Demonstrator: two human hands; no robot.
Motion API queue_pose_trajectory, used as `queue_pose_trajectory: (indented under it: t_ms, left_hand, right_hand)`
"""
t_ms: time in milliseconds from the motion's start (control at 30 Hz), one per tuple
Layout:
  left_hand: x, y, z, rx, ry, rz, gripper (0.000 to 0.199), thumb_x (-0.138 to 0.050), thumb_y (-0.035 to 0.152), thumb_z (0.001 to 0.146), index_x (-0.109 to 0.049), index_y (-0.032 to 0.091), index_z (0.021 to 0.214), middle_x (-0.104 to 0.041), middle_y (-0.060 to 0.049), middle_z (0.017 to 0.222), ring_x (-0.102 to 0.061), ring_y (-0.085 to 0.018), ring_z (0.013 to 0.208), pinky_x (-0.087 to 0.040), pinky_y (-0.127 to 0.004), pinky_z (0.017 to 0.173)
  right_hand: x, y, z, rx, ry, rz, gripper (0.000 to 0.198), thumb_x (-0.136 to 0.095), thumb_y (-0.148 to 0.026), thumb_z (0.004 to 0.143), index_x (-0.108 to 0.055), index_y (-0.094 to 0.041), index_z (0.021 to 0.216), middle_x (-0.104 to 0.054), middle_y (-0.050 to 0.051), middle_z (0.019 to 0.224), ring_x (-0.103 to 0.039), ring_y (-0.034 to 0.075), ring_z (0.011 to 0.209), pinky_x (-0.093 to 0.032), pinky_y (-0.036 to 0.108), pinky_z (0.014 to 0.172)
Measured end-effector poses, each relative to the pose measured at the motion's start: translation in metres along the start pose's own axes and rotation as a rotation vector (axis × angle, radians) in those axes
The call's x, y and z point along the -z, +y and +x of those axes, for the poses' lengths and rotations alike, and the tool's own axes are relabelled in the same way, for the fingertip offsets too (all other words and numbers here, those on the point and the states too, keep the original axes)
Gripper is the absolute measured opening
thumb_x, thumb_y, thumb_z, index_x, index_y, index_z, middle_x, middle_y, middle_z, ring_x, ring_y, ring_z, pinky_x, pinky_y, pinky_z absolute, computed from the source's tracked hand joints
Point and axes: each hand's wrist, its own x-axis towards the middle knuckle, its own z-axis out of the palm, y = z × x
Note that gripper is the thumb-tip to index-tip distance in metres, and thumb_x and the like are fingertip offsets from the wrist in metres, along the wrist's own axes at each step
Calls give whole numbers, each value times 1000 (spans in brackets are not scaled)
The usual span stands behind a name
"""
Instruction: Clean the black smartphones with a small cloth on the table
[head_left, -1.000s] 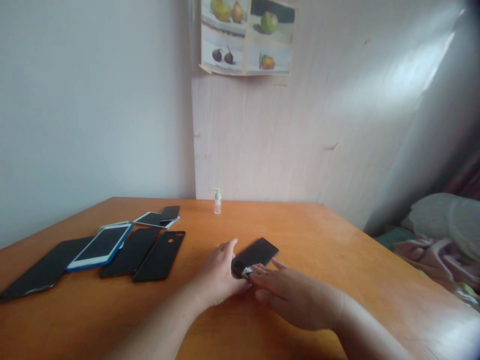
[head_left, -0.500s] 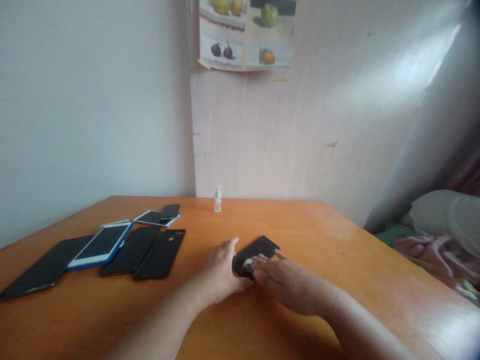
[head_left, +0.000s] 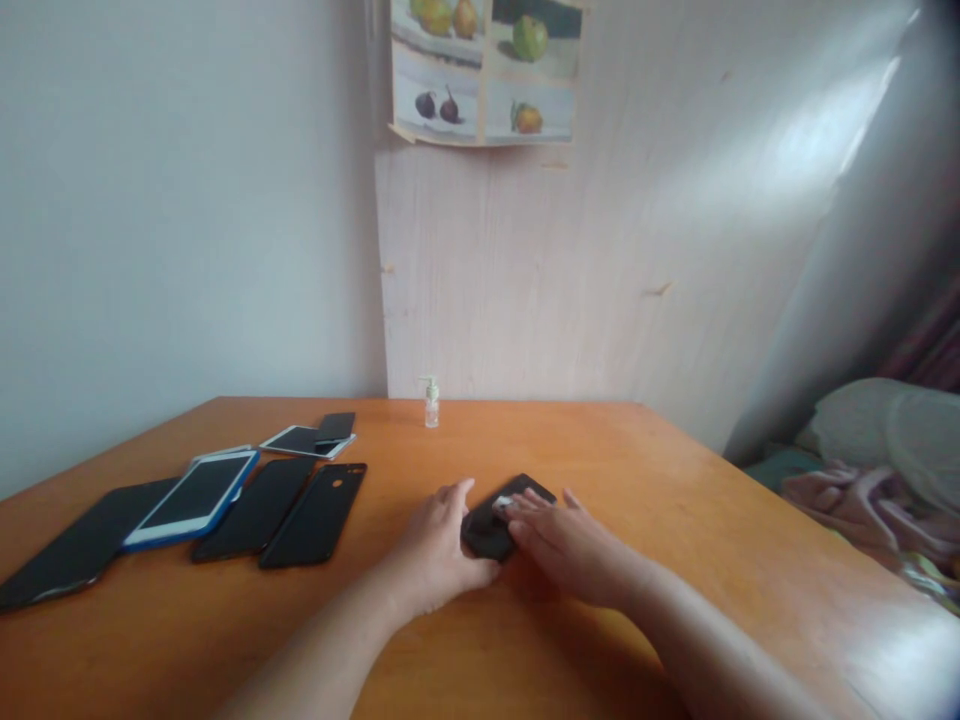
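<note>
A dark phone (head_left: pixel 489 537) lies flat on the wooden table, set at a slant in front of me. My left hand (head_left: pixel 437 548) braces its left end, thumb on the near side and fingers on the far side. Under the fingertips of my right hand (head_left: pixel 561 543) a small white wipe (head_left: pixel 502 505), perhaps tissue or cloth, is pressed against the phone's upper face. Those fingers hide much of the wipe and the phone's right part.
Left of my hands lie a black phone case (head_left: pixel 315 515), a black phone (head_left: pixel 251 510), a blue-edged white phone (head_left: pixel 193 495) and a large dark tablet (head_left: pixel 86 540). Behind them is a white tablet (head_left: pixel 292 440) with a small dark phone (head_left: pixel 335 427) on it. A clear pump bottle (head_left: pixel 431 408) stands at the back.
My right hand has slid the white wipe away from me, from the near part of the phone toward its middle. My left hand keeps its hold at the phone's left end.
</note>
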Motion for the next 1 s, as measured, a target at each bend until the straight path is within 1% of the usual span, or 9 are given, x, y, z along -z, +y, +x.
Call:
queue_pose_trajectory:
  t_ms: [67,133,333,500,567,733,800,933,1000]
  left_hand:
    - [1,3,0,11,-6,3,95,-76,37,58,-35,15,141,-56,-14,121,-53,-30,113,-42,-40,97]
    - [1,4,0,18,-9,8,96,-76,37,58,-35,13,141,-56,-15,122,-52,-31,114,-42,-41,98]
    - [-4,-5,1,-41,16,-8,93,-74,36,60,-34,13,141,-55,-16,122,-54,-29,110,-43,-42,96]
    - [-1,2,0,12,18,17,96,-76,37,56,-37,10,140,-56,-17,121,-52,-33,116,-43,-43,97]
    - [-1,4,-1,19,20,11,97,-76,36,56,-36,11,141,-57,-17,122,-51,-34,117,-43,-43,98]
    - [-2,2,-1,-5,30,-8,94,-72,32,61,-32,10,143,-54,-20,128,-52,-32,118,-41,-42,99]
    - [-2,3,-1,6,29,-11,96,-73,33,59,-31,11,143,-54,-20,129,-52,-32,118,-41,-42,100]
    - [0,6,-1,36,18,-12,104,-77,37,56,-28,14,145,-56,-17,126,-50,-33,121,-40,-42,100]
    - [-1,5,-1,34,10,-15,106,-77,37,56,-26,14,146,-56,-16,126,-50,-32,121,-40,-41,100]
  right_hand:
    - [-3,14,7,-155,61,-53,51,-22,-42,100,-39,-24,145,-38,10,151,-24,30,143,-8,68,109]
    - [-5,13,8,-160,90,-64,52,-24,-42,100,-40,-22,145,-37,11,151,-24,30,143,-9,67,110]
    - [-6,-26,-3,248,-33,150,50,-19,-46,101,-41,-31,144,-41,5,150,-26,25,142,-4,61,114]
    - [-7,-2,13,-72,60,60,51,-19,-48,100,-41,-32,143,-39,3,151,-20,31,144,1,72,107]
    - [-8,0,14,-99,82,36,51,-19,-47,100,-42,-31,143,-37,4,151,-18,32,144,1,72,107]
    - [-9,-23,8,218,-21,111,49,-17,-47,101,-42,-37,142,-36,0,152,-18,28,145,2,66,111]
    - [-9,-21,14,157,-9,96,49,-17,-48,101,-43,-38,141,-38,-1,151,-17,29,145,2,68,110]
    - [-12,3,28,-163,97,-9,49,-19,-46,101,-41,-35,143,-37,-1,152,-13,33,145,3,73,106]
    - [-13,7,26,-171,106,-23,50,-20,-45,100,-40,-32,144,-36,0,152,-11,34,145,3,73,106]
